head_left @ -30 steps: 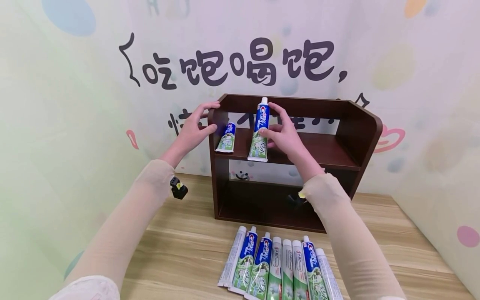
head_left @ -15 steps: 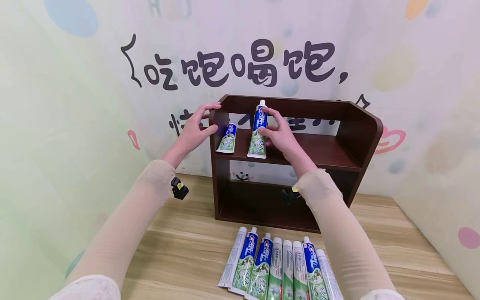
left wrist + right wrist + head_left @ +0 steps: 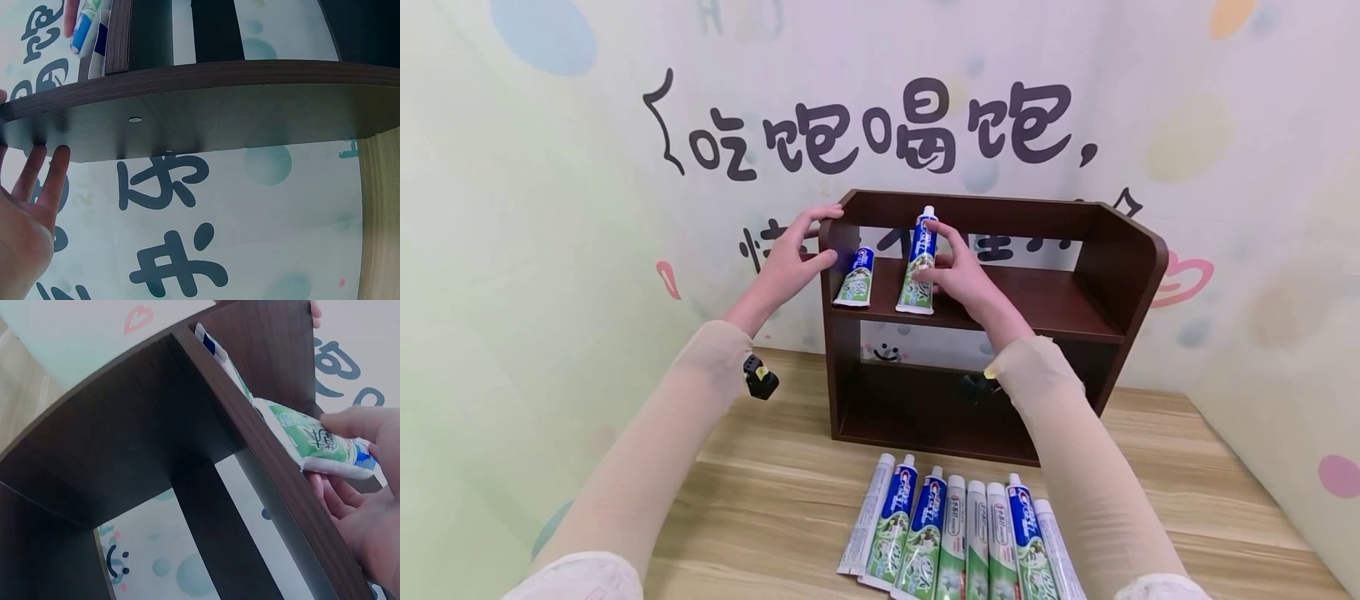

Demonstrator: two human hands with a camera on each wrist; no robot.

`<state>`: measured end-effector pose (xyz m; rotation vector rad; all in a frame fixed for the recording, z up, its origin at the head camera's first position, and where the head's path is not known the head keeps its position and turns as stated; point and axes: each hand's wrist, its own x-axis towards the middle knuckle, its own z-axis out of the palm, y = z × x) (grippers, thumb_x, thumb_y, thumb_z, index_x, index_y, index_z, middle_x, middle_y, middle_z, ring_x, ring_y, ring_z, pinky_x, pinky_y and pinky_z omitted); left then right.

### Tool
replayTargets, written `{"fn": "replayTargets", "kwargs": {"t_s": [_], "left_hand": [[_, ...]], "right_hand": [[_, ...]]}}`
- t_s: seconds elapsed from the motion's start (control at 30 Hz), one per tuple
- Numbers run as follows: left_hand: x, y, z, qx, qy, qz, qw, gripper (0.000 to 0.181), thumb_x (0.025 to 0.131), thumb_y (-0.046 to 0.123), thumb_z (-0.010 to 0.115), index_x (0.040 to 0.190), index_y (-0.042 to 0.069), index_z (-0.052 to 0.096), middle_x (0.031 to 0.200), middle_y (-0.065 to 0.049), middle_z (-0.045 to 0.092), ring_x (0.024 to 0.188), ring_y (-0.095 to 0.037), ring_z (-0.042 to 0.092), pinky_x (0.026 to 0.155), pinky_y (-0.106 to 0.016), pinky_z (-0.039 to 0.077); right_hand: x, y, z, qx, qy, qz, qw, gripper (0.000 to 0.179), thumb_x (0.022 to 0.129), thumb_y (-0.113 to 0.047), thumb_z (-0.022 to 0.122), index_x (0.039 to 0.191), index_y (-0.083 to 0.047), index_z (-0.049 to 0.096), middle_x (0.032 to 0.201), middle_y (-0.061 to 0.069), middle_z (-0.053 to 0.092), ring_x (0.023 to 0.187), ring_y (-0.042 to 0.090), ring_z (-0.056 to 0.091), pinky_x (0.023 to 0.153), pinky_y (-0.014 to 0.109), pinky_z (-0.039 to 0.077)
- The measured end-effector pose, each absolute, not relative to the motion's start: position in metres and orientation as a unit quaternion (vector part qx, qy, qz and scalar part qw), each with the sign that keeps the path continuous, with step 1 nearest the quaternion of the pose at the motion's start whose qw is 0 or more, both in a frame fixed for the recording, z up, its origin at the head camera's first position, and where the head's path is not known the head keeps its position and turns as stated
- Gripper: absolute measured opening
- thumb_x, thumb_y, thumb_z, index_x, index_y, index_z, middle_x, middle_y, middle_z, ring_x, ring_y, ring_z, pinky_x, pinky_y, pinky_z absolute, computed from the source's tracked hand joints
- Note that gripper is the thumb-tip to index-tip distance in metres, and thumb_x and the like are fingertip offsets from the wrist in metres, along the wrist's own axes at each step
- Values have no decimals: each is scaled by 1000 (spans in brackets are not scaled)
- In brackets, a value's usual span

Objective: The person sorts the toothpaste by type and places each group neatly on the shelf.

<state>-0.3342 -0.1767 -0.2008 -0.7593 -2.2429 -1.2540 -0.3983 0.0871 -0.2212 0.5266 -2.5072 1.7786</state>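
Note:
A blue-and-green toothpaste tube (image 3: 919,279) stands cap up at the front of the upper shelf board of a dark brown rack (image 3: 1037,304). My right hand (image 3: 964,279) pinches this tube from its right side, thumb across the front and fingers behind. In the right wrist view the flat tube end (image 3: 289,447) is right at the board's front edge. A second matching tube (image 3: 855,279) leans upright inside the rack's left end. My left hand (image 3: 790,254) grips the rack's left side panel near the top corner; two fingers (image 3: 53,178) lie against its outer face.
Several toothpaste tubes (image 3: 953,533), blue-green and white-green, lie side by side on the wooden table (image 3: 760,467) before the rack. The rack's lower compartment (image 3: 917,404) is open at the front. Behind stands a wall (image 3: 880,50) printed with large characters.
The right hand has lowered the tube a little toward the board, and its thumb has slid slightly down the tube. The left hand stays at the panel.

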Motion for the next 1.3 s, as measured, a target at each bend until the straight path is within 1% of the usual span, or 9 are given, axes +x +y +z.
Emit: {"fn": "replayTargets", "kwargs": {"t_s": [0.1,0.2,0.4,0.57,0.7,0.83,0.93,1.13,1.3], "left_hand": [[-334,-176,-200,-279,-814,-455,229,50,94,4,55,144,8,45,159,-9,37,141,-33,40,106,-54,46],[-339,-177,-202,-280,-814,-454,231,51,94,4,55,144,8,45,159,-8,37,141,-33,40,106,-54,46],[-365,-185,-213,-279,-812,-451,245,53,94,5,57,144,19,46,159,1,38,141,-28,40,105,-54,47],[-370,-187,-216,-283,-812,-444,252,52,94,7,59,142,24,48,157,7,40,140,-23,42,105,-51,48],[-369,-187,-216,-284,-812,-443,252,52,94,6,59,142,24,48,157,8,40,139,-22,43,106,-50,48],[-368,-187,-217,-282,-813,-444,251,52,94,7,58,142,23,48,157,7,40,139,-23,43,105,-50,48],[-368,-187,-217,-281,-814,-442,251,51,94,8,58,142,23,48,157,7,40,139,-22,43,105,-50,48],[-369,-187,-217,-292,-808,-439,262,51,92,5,60,141,20,49,156,4,42,141,-19,41,112,-48,41],[-368,-188,-216,-291,-809,-439,261,51,93,6,60,141,19,49,155,5,42,141,-18,41,111,-47,42]], "right_hand": [[-399,90,-221,187,-810,556,0,84,89,-13,71,151,-45,24,150,16,43,134,31,48,111,48,44],[-400,93,-221,209,-821,531,-6,88,88,-13,72,153,-44,20,150,17,42,135,32,48,113,50,41],[-401,95,-220,226,-845,484,7,90,88,-19,74,154,-42,18,148,17,45,131,31,49,114,51,40],[-405,97,-222,224,-855,467,6,89,89,-23,73,155,-40,16,148,17,46,130,31,48,117,52,35],[-405,96,-224,220,-855,470,-6,89,90,-25,72,156,-40,14,149,17,45,131,31,47,118,51,33],[-404,96,-226,215,-852,477,-17,91,90,-26,71,157,-39,11,153,17,40,136,32,44,119,53,31],[-402,96,-227,209,-852,480,-24,92,90,-27,70,158,-37,9,155,17,38,138,33,42,119,53,31],[-401,96,-229,212,-855,472,-28,91,90,-31,71,159,-34,12,152,18,42,133,33,46,117,51,35],[-401,95,-232,225,-870,439,-16,88,90,-37,70,159,-32,15,148,17,44,132,32,48,116,51,36]]}}
